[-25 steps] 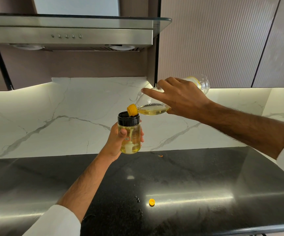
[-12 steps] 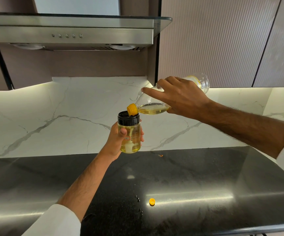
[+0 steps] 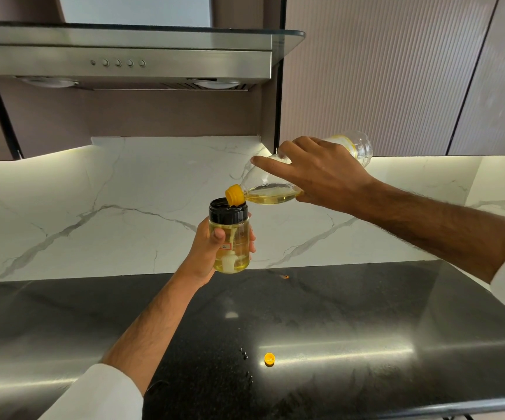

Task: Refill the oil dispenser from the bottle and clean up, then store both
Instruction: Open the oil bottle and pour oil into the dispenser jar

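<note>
Your left hand (image 3: 212,253) holds the oil dispenser (image 3: 230,241) upright in the air above the bench (image 3: 366,313), over its back edge, thumb across the front of the glass and fingers wrapped behind. Its black collar is open at the top and yellow oil fills most of the jar. Your right hand (image 3: 321,174) has a grasping grip round the clear bottle (image 3: 272,189), forefinger stretched along its shoulder; the bottle lies tipped nearly flat, its yellow spout touching the dispenser's mouth, a little oil pooled in its lower side. A small yellow cap (image 3: 269,359) lies on the bench near the front edge, with dark droplets (image 3: 244,355) just beside it.
</note>
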